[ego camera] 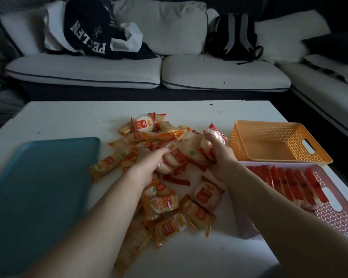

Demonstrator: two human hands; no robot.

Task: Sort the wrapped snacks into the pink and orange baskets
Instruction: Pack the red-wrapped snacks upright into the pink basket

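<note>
Sorting — gripping round packs (219, 137) in right hand (221, 157), close beside orange basket (238, 141) for dropping; curling left hand (147, 163) round more from pile (165, 203) — keeping like with like.

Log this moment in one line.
left hand in snack pile | right hand grips round snack | orange basket empty | pink basket: red sticks

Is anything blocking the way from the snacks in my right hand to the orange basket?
Nothing visible. The right hand grips round wrapped snacks just left of the orange basket, whose top is open.
</note>
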